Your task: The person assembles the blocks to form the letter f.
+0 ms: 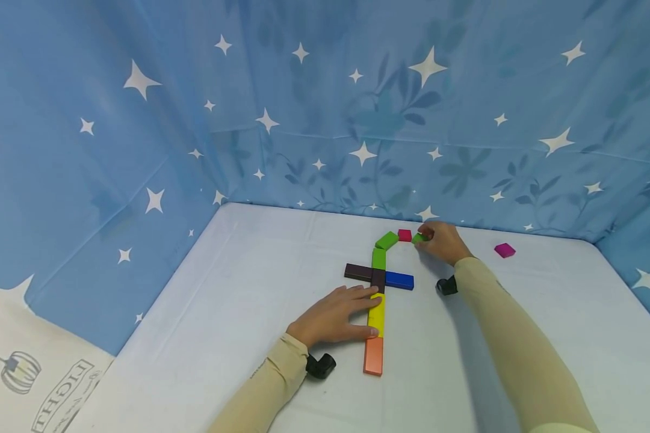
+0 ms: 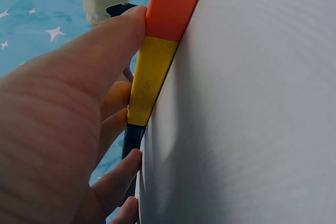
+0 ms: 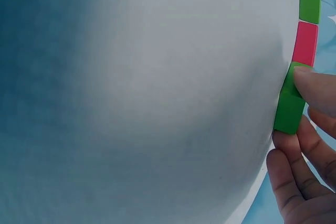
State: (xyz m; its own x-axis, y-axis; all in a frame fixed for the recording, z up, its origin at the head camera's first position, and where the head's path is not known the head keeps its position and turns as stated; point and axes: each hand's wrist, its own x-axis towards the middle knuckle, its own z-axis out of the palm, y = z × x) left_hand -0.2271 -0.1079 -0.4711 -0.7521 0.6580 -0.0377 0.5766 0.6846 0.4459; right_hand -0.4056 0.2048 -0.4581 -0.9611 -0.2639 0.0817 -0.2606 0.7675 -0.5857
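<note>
My right hand [image 1: 443, 242] pinches a green block [image 3: 290, 111] between thumb and fingers. In the right wrist view that block touches the end of a red block [image 3: 305, 43]. Extended fingers of my left hand [image 1: 336, 316] rest on the yellow block [image 1: 376, 316], the thumb near its joint with an orange block [image 1: 374, 356]. Above the yellow lies a dark brown block [image 1: 378, 281], with another dark brown block [image 1: 359, 272] to its left and a blue block [image 1: 399, 280] to its right. A green block [image 1: 379, 258] and a slanted green block [image 1: 387, 240] lead up to the red one.
A magenta block [image 1: 505, 250] lies apart on the right of the white table [image 1: 238, 270]. A blue curtain [image 1: 325, 108] with white stars hangs along the table's back and sides. A cream printed cloth [image 1: 27, 367] shows at the lower left.
</note>
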